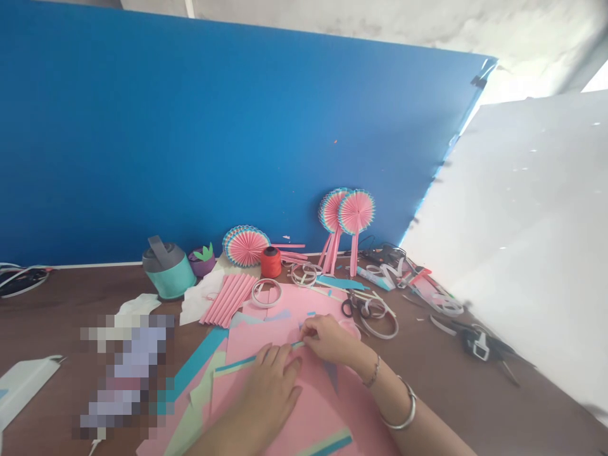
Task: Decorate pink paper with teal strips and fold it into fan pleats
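Note:
A pink paper sheet (313,405) lies before me, with a blue and pale green strip (237,364) along its far edge. My left hand (268,392) rests flat on this sheet, fingers spread and fingertips near the strip. With thumb and fingertips pinched together, my right hand (325,335) grips the strip's right part. Another blue and green strip (332,442) runs along the near edge. More pink paper (308,304) lies beyond and beneath. The right fingers partly hide what they pinch.
Behind stand round pink folded-paper fans (357,212), more fans (247,247) and a red thread spool (270,262). To the right are scissors (349,308), tape rolls (380,324) and a glue gun (477,342). A pleated pink paper (228,299) and teal bin (171,275) stand left.

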### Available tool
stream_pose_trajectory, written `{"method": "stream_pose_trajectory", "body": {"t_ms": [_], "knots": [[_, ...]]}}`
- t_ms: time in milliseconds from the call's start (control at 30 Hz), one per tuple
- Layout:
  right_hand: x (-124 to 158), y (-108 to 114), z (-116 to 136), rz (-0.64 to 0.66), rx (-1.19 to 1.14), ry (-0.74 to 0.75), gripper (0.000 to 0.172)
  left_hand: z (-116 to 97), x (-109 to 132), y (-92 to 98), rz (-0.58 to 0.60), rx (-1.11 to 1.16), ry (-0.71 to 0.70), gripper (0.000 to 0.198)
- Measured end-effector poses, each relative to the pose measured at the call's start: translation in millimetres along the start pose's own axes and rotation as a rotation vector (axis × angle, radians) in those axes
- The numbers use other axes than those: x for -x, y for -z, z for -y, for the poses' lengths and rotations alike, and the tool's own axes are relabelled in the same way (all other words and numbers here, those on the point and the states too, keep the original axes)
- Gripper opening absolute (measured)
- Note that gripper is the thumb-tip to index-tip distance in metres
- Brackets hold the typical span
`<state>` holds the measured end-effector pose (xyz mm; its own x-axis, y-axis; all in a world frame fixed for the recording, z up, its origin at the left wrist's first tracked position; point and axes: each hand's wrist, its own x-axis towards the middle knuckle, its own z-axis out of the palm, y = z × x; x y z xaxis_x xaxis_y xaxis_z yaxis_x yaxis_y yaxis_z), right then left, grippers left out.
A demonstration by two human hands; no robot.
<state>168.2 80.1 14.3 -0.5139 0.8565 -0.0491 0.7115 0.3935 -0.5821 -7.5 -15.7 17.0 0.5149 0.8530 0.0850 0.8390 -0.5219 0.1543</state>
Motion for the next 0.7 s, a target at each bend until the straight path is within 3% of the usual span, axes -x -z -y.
{"method": "stream_pose_trajectory", "body": {"t_ms": [167,700], "knots": [[-0.1,0.0,-1.0,-0.012,-0.011,0.006,0.020,-0.8,-0.7,2.0,0.055,0.003,0.003,0.039],[-0.4,0.1,-0.5,-0.018,-0.081,0.005,0.022,1.1,0.0,-1.2,-0.004,0.024,-0.006,0.037]]}}
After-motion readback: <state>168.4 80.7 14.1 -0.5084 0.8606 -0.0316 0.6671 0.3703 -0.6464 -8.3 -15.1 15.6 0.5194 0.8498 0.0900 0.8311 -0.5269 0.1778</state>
